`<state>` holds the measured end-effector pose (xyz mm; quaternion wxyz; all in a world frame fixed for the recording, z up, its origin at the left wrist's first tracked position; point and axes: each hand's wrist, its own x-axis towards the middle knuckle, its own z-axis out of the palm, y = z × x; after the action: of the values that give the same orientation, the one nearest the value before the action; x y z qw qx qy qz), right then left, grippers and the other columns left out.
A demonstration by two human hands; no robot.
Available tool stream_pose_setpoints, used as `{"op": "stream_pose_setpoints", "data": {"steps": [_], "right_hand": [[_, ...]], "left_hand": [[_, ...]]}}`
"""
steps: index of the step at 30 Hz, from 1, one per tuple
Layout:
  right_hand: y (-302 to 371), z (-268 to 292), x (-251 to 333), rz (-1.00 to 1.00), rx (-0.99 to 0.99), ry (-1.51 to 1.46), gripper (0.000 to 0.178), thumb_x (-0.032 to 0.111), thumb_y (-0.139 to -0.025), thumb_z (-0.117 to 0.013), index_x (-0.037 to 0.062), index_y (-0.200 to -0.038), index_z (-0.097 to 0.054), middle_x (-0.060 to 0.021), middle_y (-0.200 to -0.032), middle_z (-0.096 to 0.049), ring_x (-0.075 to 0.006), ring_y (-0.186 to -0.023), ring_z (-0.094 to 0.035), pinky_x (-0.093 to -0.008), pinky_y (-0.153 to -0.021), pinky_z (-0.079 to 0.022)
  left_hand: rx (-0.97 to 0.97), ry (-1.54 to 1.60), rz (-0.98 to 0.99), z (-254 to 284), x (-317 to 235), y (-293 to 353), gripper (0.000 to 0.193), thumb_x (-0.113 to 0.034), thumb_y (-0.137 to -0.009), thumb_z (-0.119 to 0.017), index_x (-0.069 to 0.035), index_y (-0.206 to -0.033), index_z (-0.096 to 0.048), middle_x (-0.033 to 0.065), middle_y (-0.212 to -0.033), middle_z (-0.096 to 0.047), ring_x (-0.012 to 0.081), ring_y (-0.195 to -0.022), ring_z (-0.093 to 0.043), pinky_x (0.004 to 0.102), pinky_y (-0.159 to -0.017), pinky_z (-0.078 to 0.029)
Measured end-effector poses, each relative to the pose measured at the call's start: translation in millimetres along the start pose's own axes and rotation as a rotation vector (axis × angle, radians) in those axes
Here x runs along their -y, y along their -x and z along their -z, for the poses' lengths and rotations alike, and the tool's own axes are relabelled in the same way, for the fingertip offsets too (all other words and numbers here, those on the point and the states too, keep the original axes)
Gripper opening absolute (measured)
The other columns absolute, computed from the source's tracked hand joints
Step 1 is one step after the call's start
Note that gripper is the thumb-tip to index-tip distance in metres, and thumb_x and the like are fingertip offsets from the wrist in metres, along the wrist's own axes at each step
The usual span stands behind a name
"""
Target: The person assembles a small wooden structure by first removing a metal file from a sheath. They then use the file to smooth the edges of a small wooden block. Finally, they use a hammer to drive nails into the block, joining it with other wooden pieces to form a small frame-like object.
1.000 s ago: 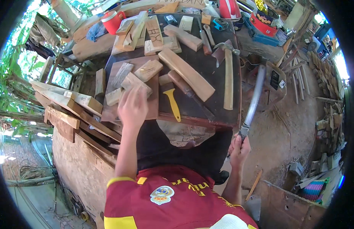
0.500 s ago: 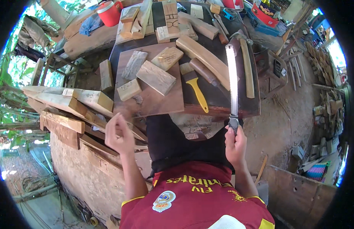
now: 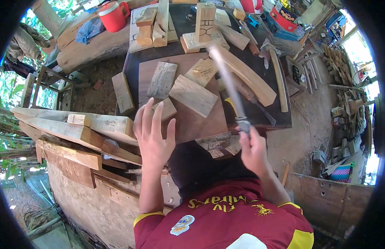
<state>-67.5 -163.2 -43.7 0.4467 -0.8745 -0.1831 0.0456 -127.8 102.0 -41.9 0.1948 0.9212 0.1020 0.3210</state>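
My right hand (image 3: 253,147) is closed round the dark grey handle of a long, narrow metal blade (image 3: 230,85). The blade slants up and left over the table, blurred by motion; whether its edge has teeth I cannot tell. My left hand (image 3: 155,139) is open, fingers spread, at the front left of a brown board (image 3: 194,129). Its fingertips overlap a small wood block (image 3: 166,108); contact is unclear. Beyond lie a weathered grey block (image 3: 162,79), a larger rough block (image 3: 193,95) and a yellowish block (image 3: 202,71). A yellow-handled brush (image 3: 230,104) is partly hidden behind the blade.
A thick curved timber (image 3: 246,76) and a wooden handle (image 3: 276,81) lie at the table's right. Blocks and an upright marked piece (image 3: 205,23) stand at the back, near a red jug (image 3: 113,17). Heavy planks (image 3: 76,124) jut in on the left.
My left hand has moved up and right to the board, its fingers now spread. The blade has swung from nearly upright to leaning left. The whole view has shifted somewhat.
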Motion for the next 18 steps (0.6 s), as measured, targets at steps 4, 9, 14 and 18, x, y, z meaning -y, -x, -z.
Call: {"op": "stream_pose_setpoints", "data": {"steps": [4, 9, 14, 18], "right_hand": [[-10.6, -10.2, 20.9, 0.007, 0.156, 0.062, 0.016, 0.010, -0.095, -0.053, -0.0025, -0.104, -0.054, -0.0238, -0.075, -0.062, -0.0427, -0.070, -0.063, -0.0440, -0.057, -0.047], [-9.8, 2.1, 11.5, -0.020, 0.110, -0.037, 0.015, 0.008, -0.095, -0.051, -0.0037, -0.103, -0.056, -0.0238, -0.086, -0.067, -0.0409, -0.078, -0.066, -0.0408, -0.063, -0.051], [4.1, 11.5, -2.7, -0.043, 0.127, -0.050, 0.017, 0.008, -0.096, -0.049, -0.0045, -0.105, -0.057, -0.0204, -0.086, -0.068, -0.0340, -0.076, -0.069, -0.0363, -0.063, -0.051], [14.5, 15.7, -17.6, -0.060, 0.056, -0.115, 0.021, 0.014, -0.099, -0.049, -0.0038, -0.105, -0.058, -0.0078, -0.073, -0.058, -0.0142, -0.062, -0.053, -0.0279, -0.056, -0.042]], "left_hand": [[0.049, 0.040, 0.020, -7.4, 4.5, -0.9, 0.048, -0.007, -0.081, -0.070, -0.005, -0.126, -0.055, 0.0152, -0.133, -0.052, 0.0374, -0.122, -0.047, 0.0464, -0.104, -0.038], [0.015, 0.077, 0.087, -5.2, 2.7, -2.3, 0.051, -0.007, -0.080, -0.071, -0.003, -0.128, -0.053, 0.0171, -0.129, -0.054, 0.0384, -0.120, -0.048, 0.0456, -0.102, -0.040], [-0.009, 0.075, 0.180, -6.3, 4.1, -0.1, 0.055, -0.010, -0.080, -0.072, -0.003, -0.130, -0.051, 0.0197, -0.129, -0.053, 0.0383, -0.121, -0.048, 0.0451, -0.102, -0.040], [-0.025, 0.179, 0.181, 1.9, -5.0, -8.1, 0.053, -0.009, -0.082, -0.070, -0.003, -0.131, -0.050, 0.0197, -0.127, -0.054, 0.0381, -0.119, -0.049, 0.0448, -0.103, -0.039]]}}
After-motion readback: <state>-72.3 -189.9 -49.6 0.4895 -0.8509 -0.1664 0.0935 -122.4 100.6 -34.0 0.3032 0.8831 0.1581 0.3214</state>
